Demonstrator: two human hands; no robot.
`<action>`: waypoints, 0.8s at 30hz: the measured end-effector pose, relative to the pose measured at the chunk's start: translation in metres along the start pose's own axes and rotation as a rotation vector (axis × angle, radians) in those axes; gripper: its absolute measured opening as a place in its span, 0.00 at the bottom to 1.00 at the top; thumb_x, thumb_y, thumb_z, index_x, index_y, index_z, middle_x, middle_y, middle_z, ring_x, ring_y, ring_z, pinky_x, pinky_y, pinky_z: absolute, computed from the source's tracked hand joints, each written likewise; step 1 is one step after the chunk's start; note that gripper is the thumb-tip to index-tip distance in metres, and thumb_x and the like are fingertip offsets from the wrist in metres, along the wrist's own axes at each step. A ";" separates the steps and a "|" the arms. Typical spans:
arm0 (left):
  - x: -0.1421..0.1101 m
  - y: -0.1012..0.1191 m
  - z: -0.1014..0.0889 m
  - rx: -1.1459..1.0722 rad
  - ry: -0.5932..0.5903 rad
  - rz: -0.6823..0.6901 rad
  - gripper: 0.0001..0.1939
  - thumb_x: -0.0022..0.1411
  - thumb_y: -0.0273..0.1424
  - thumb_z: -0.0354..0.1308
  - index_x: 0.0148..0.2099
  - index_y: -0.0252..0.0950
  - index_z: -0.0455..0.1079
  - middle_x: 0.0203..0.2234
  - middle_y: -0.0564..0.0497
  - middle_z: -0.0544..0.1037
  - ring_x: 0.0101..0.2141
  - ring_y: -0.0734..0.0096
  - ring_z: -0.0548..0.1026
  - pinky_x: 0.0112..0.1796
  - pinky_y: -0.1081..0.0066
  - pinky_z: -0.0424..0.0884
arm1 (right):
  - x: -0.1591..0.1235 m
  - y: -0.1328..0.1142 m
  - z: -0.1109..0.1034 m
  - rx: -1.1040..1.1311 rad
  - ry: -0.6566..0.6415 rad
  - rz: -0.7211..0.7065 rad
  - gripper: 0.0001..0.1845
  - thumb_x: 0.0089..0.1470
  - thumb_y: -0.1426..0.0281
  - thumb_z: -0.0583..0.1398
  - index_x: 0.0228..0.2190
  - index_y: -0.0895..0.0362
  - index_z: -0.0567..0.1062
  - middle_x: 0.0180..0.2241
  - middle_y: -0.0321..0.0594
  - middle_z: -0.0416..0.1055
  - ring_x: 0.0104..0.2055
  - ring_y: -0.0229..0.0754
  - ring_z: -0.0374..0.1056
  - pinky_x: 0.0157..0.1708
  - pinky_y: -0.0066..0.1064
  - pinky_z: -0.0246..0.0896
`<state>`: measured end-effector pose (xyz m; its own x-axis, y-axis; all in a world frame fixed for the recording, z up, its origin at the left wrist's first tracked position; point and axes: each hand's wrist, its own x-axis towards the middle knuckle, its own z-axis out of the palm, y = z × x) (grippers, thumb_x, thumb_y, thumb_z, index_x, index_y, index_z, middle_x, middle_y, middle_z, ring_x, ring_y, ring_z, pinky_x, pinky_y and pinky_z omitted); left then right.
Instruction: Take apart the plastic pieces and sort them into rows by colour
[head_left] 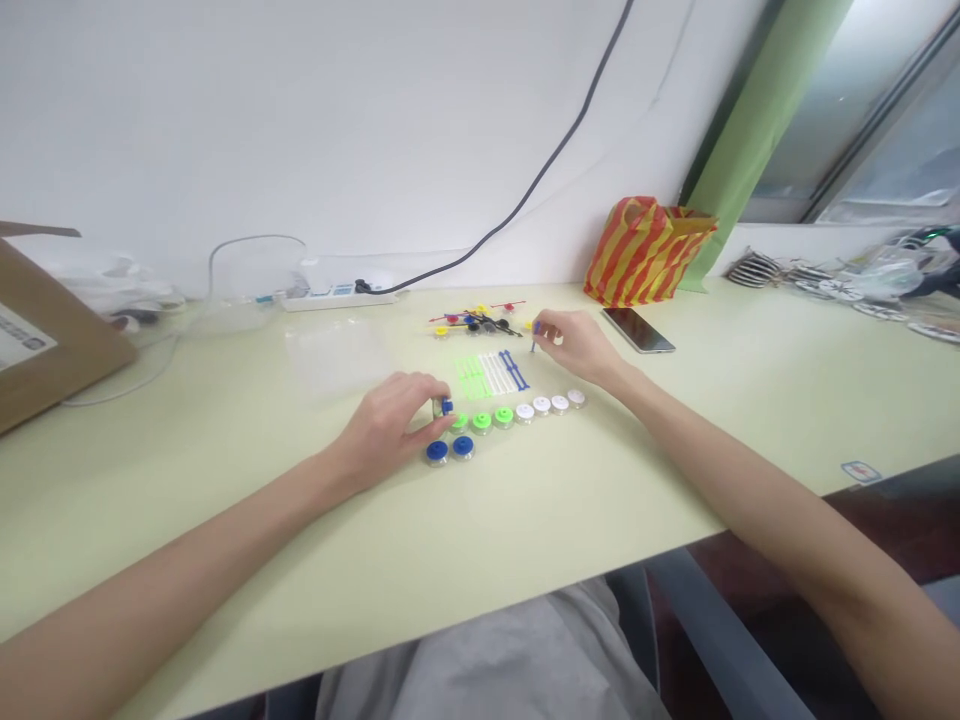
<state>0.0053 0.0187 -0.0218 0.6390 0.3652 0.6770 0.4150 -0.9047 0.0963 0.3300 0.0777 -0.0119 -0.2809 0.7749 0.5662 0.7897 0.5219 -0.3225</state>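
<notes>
Between the thumb and fingers of my left hand (390, 425) is a small clear round piece with a blue cap (447, 406), tipped on its side. Just below it two blue-capped round pieces (463, 447) lie on the table. A row of green-capped pieces (481, 422) and white-capped pieces (542, 406) runs off to the right. My right hand (571, 340) pinches a thin blue plastic stick (535, 340), held upright. Left of that hand lie green sticks (471, 378), white sticks (496, 373) and blue sticks (514, 370), side by side.
Behind the sticks is a loose pile of coloured parts (484, 323). A phone (639, 330) and a striped bag (637, 250) stand to the right. Farther left are a power strip (341, 297) with a dark cable (517, 210) and a cardboard box (60, 340).
</notes>
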 end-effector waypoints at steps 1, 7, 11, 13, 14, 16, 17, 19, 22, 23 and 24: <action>0.000 0.000 0.000 0.001 -0.006 0.003 0.05 0.71 0.33 0.57 0.45 0.37 0.67 0.36 0.49 0.78 0.36 0.66 0.75 0.39 0.67 0.71 | 0.001 0.003 0.000 -0.005 -0.005 0.021 0.06 0.56 0.74 0.59 0.34 0.57 0.77 0.30 0.40 0.78 0.31 0.42 0.70 0.37 0.32 0.61; -0.001 -0.001 -0.001 0.021 -0.026 0.012 0.05 0.71 0.32 0.57 0.46 0.37 0.67 0.37 0.48 0.78 0.36 0.66 0.74 0.39 0.67 0.71 | 0.006 0.016 0.000 -0.035 -0.058 0.099 0.11 0.57 0.75 0.58 0.36 0.58 0.82 0.35 0.45 0.80 0.34 0.44 0.72 0.37 0.32 0.60; 0.000 -0.001 -0.001 0.027 -0.034 0.020 0.04 0.71 0.32 0.57 0.46 0.37 0.67 0.36 0.49 0.78 0.35 0.66 0.74 0.38 0.67 0.71 | 0.008 0.018 -0.007 -0.072 -0.084 0.112 0.12 0.62 0.72 0.58 0.34 0.58 0.82 0.34 0.45 0.80 0.34 0.45 0.72 0.36 0.32 0.58; 0.000 -0.001 -0.001 0.033 -0.036 0.025 0.04 0.71 0.32 0.57 0.46 0.37 0.67 0.35 0.49 0.78 0.35 0.66 0.74 0.38 0.67 0.71 | 0.009 0.016 -0.013 -0.123 -0.082 0.142 0.13 0.64 0.69 0.58 0.31 0.58 0.80 0.29 0.43 0.79 0.31 0.44 0.70 0.33 0.32 0.55; 0.000 -0.001 -0.001 0.034 -0.037 0.026 0.04 0.71 0.32 0.57 0.46 0.37 0.67 0.35 0.49 0.78 0.35 0.66 0.74 0.38 0.67 0.71 | 0.010 0.016 -0.016 -0.167 -0.081 0.155 0.14 0.64 0.67 0.58 0.30 0.58 0.79 0.28 0.43 0.78 0.30 0.44 0.69 0.31 0.32 0.53; 0.000 -0.001 0.000 0.036 -0.040 0.027 0.04 0.71 0.31 0.57 0.46 0.37 0.67 0.36 0.49 0.78 0.35 0.66 0.74 0.39 0.67 0.71 | 0.009 0.014 -0.019 -0.268 -0.098 0.179 0.16 0.65 0.64 0.56 0.29 0.58 0.78 0.27 0.45 0.76 0.30 0.45 0.67 0.30 0.33 0.50; 0.000 -0.002 0.000 0.037 -0.044 0.028 0.05 0.71 0.31 0.57 0.46 0.37 0.67 0.36 0.49 0.78 0.35 0.66 0.74 0.39 0.67 0.71 | 0.009 0.014 -0.018 -0.315 -0.120 0.190 0.17 0.66 0.64 0.55 0.30 0.58 0.78 0.27 0.46 0.75 0.30 0.45 0.67 0.29 0.33 0.48; 0.000 -0.002 0.000 0.038 -0.049 0.029 0.05 0.71 0.32 0.56 0.47 0.37 0.67 0.36 0.49 0.78 0.35 0.66 0.74 0.38 0.67 0.71 | 0.007 0.014 -0.013 -0.383 -0.188 0.224 0.18 0.66 0.65 0.54 0.30 0.58 0.78 0.28 0.48 0.75 0.31 0.46 0.67 0.29 0.34 0.47; 0.000 -0.002 -0.001 0.042 -0.045 0.026 0.05 0.72 0.32 0.56 0.47 0.37 0.67 0.35 0.49 0.78 0.35 0.66 0.74 0.38 0.67 0.71 | 0.006 0.017 -0.002 -0.396 -0.289 0.268 0.15 0.63 0.66 0.56 0.30 0.58 0.78 0.30 0.48 0.76 0.32 0.46 0.67 0.30 0.34 0.48; 0.000 -0.001 -0.001 0.042 -0.044 0.025 0.05 0.72 0.32 0.56 0.46 0.37 0.67 0.35 0.49 0.78 0.35 0.66 0.74 0.37 0.67 0.71 | 0.006 0.018 0.001 -0.381 -0.304 0.274 0.13 0.62 0.65 0.58 0.30 0.57 0.79 0.31 0.48 0.76 0.34 0.46 0.67 0.30 0.33 0.48; 0.000 -0.001 -0.001 0.041 -0.044 0.024 0.05 0.72 0.32 0.56 0.46 0.37 0.67 0.35 0.49 0.78 0.35 0.66 0.74 0.38 0.67 0.71 | 0.006 0.020 0.003 -0.357 -0.305 0.275 0.12 0.60 0.64 0.60 0.31 0.57 0.79 0.32 0.47 0.76 0.35 0.46 0.68 0.30 0.33 0.49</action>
<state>0.0043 0.0198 -0.0215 0.6763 0.3534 0.6462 0.4251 -0.9038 0.0494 0.3423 0.0938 -0.0170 -0.1412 0.9618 0.2344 0.9777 0.1727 -0.1197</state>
